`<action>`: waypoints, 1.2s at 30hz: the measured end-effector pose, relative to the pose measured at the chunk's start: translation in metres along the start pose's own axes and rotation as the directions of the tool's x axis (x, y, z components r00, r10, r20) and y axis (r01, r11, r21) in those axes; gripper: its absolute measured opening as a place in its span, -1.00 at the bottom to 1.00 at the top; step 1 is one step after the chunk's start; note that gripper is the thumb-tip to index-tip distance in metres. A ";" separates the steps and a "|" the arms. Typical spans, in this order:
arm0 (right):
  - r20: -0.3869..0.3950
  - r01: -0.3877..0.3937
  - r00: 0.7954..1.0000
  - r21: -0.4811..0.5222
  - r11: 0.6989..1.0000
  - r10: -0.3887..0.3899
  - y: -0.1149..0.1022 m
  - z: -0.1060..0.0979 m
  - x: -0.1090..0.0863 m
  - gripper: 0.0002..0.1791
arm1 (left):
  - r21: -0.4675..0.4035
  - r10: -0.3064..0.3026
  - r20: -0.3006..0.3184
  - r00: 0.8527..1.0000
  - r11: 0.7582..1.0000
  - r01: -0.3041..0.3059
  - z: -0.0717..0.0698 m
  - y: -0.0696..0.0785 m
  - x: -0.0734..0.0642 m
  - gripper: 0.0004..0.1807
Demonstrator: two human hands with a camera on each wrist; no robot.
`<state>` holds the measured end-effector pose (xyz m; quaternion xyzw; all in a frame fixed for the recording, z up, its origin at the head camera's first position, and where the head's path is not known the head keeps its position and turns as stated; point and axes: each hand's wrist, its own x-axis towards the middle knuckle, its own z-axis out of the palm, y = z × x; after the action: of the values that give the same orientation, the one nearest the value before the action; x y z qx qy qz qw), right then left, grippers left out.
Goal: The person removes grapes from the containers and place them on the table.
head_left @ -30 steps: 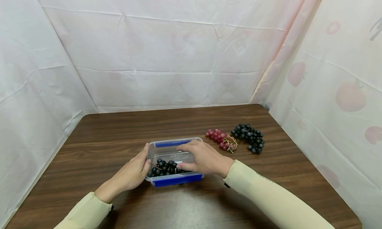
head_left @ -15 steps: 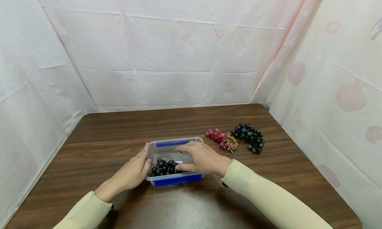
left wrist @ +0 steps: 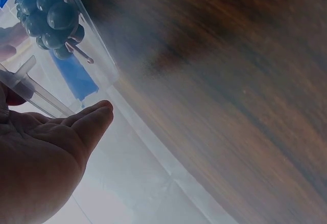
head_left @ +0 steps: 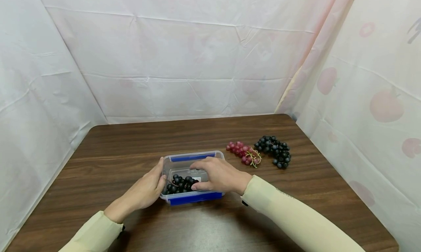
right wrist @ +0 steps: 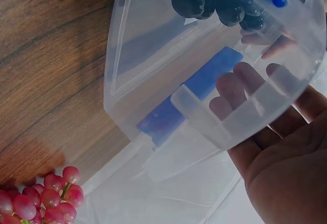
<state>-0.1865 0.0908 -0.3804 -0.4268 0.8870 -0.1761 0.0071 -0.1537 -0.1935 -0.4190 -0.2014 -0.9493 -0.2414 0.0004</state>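
Observation:
A clear plastic food container (head_left: 196, 198) with blue clips stands in the middle of the table. Inside, toward its near left, lies a bunch of black grapes (head_left: 179, 183). My left hand (head_left: 148, 186) rests with straight fingers along the container's left wall, which the left wrist view shows up close (left wrist: 56, 142). Reaching over the right rim, my right hand (head_left: 218, 175) is inside the container. Its thumb is near the right end of the black grapes, and its fingers are spread apart from the thumb. Through the clear wall in the right wrist view, the fingers (right wrist: 235, 88) look loosely bent and hold nothing visible.
Right of the container lies a bunch of red grapes (head_left: 241, 151) with a bare green stem. Another bunch of black grapes (head_left: 274, 149) lies beside it, farther right. White sheeting (head_left: 184, 62) closes off the back and sides of the brown wooden table (head_left: 138, 138).
My right hand has shifted slightly to the left inside the container. The left hand, the container and the grapes have not visibly moved.

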 end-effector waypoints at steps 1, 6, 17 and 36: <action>0.004 -0.002 1.000 0.000 1.000 0.002 0.000 0.000 0.000 -0.39 | 0.000 -0.001 0.001 1.000 1.000 0.001 0.000 0.000 0.000 -0.28; 0.016 -0.001 1.000 -0.001 1.000 0.001 -0.001 0.001 0.002 -0.39 | -0.004 -0.009 0.009 1.000 1.000 0.009 0.001 0.000 0.000 -0.28; 0.040 -0.023 0.999 -0.002 1.000 0.023 -0.002 0.001 0.006 -0.39 | -0.001 -0.014 0.002 1.000 1.000 0.014 0.000 0.001 0.000 -0.28; 0.065 -0.006 0.998 -0.019 1.000 0.008 -0.006 0.007 0.019 -0.36 | -0.013 -0.016 0.008 1.000 1.000 0.016 0.002 0.000 0.000 -0.27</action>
<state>-0.1928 0.0710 -0.3823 -0.4292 0.8894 -0.1538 0.0323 -0.1539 -0.1925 -0.4202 -0.1947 -0.9493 -0.2468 -0.0069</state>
